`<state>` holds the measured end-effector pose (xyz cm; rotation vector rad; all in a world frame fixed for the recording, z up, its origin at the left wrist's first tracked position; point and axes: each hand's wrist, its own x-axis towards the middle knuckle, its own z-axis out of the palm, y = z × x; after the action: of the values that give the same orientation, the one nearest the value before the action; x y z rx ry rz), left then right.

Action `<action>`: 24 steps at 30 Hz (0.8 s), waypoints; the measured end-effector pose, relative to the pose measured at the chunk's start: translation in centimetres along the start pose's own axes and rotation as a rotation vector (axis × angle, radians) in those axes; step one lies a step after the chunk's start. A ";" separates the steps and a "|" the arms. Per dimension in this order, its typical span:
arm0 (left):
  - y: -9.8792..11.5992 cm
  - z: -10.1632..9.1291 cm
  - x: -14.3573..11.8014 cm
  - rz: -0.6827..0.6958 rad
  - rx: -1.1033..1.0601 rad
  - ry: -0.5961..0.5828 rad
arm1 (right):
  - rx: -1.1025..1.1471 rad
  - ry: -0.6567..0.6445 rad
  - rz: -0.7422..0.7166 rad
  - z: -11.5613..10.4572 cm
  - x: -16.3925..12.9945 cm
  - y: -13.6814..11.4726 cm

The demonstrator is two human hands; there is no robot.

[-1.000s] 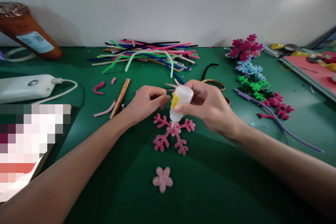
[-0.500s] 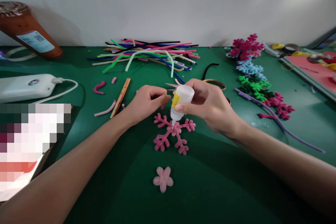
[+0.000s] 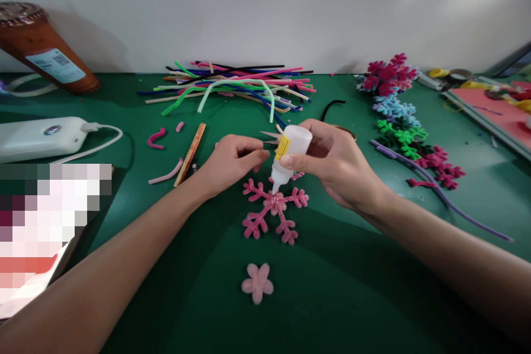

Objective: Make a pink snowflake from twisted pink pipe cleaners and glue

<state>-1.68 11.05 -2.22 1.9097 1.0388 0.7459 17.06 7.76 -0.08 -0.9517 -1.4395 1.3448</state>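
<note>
- Far left, an orange-brown bottle [image 3: 39, 47] lies tilted against the white wall [image 3: 265, 5]; a white power bank [image 3: 41, 138] with its cable lies in front of it.
- Short pink scraps [image 3: 156, 138] and a wooden stick [image 3: 189, 154] lie just left of the left hand [image 3: 232, 163], whose fingers are curled together; whether they pinch anything cannot be told.
- Behind the hands lies a heap of coloured pipe cleaners [image 3: 236, 88].
- The right hand [image 3: 336, 163] is clamped round a white glue bottle [image 3: 290, 157], its long axis tilted, nozzle pointing down-left onto the middle of the pink snowflake [image 3: 274, 210].
- A pale pink flower [image 3: 257, 283] lies nearer the camera.
- At right, finished snowflakes [image 3: 398, 116] lie in a row.
- All rests on a green mat [image 3: 352, 287].
</note>
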 end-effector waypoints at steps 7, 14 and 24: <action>0.2 0.2 0.0 0.012 0.032 0.031 | 0.160 0.087 0.132 -0.6 0.6 0.2; 0.1 0.5 -0.5 0.232 0.159 0.229 | 0.288 0.097 0.350 -0.6 1.0 0.8; -0.5 1.3 -0.5 0.636 0.535 0.367 | 0.358 0.014 0.390 -0.3 1.0 1.1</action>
<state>-1.08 10.31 -3.41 2.6926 0.8964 1.3115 16.99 8.90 -1.03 -1.0279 -0.9819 1.8036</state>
